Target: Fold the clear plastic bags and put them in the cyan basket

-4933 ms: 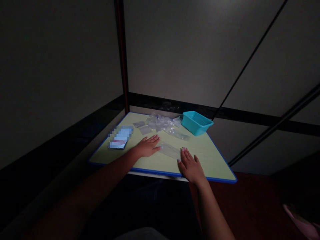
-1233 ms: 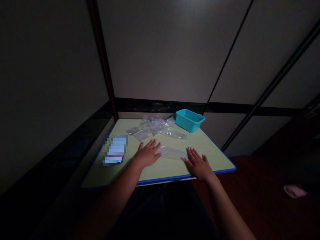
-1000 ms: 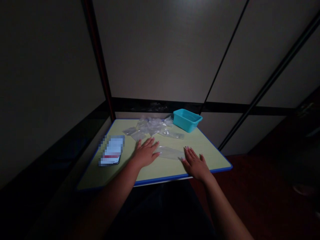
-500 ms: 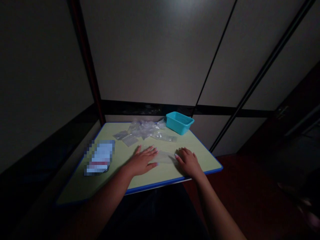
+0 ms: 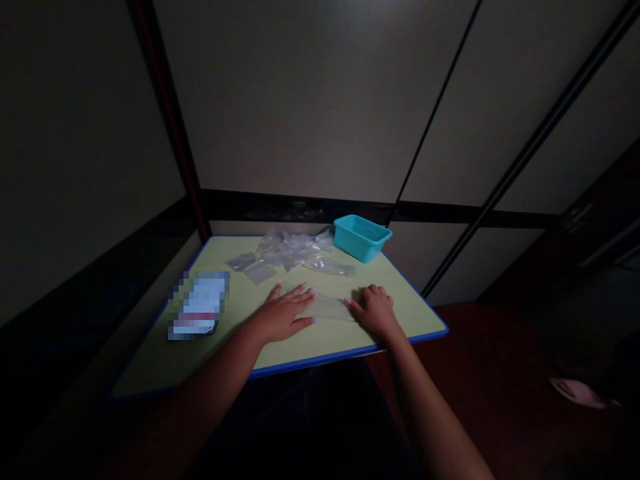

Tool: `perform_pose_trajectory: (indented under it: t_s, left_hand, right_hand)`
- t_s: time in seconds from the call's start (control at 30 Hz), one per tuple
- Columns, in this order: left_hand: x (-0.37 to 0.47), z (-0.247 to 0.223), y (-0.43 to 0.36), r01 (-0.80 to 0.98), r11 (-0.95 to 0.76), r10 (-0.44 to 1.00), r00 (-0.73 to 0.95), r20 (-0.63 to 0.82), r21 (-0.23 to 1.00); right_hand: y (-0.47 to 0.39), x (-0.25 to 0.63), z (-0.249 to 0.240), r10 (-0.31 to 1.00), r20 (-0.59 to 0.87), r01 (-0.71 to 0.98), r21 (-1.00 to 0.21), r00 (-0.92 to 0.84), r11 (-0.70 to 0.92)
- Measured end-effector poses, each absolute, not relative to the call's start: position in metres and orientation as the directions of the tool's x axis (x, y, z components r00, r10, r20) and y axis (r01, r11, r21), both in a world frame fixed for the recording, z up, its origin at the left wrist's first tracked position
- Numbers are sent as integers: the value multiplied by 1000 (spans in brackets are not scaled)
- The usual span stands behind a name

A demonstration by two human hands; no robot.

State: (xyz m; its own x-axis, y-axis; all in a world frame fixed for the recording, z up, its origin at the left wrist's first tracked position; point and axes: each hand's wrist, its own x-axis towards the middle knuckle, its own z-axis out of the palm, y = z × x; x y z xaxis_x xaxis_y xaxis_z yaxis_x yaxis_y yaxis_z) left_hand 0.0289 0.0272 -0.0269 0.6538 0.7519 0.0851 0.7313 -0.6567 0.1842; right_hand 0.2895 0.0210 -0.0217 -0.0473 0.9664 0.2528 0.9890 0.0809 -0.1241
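Clear plastic sheet [image 5: 330, 308] lay on the counter [image 5: 320, 343]; our left hand [image 5: 286, 316] lay at one end, fingers apart, our right hand [image 5: 376, 309] curled at the other; we couldn't tell its grip

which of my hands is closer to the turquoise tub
Right. Your right hand is on the near side of the turquoise tub, not touching it; your left hand is farther away, nearer you and off to its left.

One table [image 5: 410, 317], one tub [image 5: 350, 242], one phone [image 5: 204, 303], seemingly five-plus bags [image 5: 290, 252].
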Motion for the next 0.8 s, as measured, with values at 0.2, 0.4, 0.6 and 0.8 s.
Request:
perform_pose_trajectory:
  t_s: [0.2, 0.4, 0.6, 0.8]
  left_hand:
    - [29, -26, 26, 736, -656, 753, 653, 81, 167]
    - [29, -26, 26, 725, -671, 741, 664, 104, 152]
    - [30, -23, 25, 714, -682, 730, 675, 105, 159]
    - [32, -21, 22, 715, -678, 734, 674, 90, 171]
  right_hand:
    - [23, 295, -22, 960, 227, 964, -170, -163, 204]
    - [25, 299, -19, 949, 204, 932, -225, -240, 284]
    - [22, 300, -18, 951, 200, 917, -279, -235, 286]
    - [17, 302, -19, 969, 200, 946, -258, -147, 197]
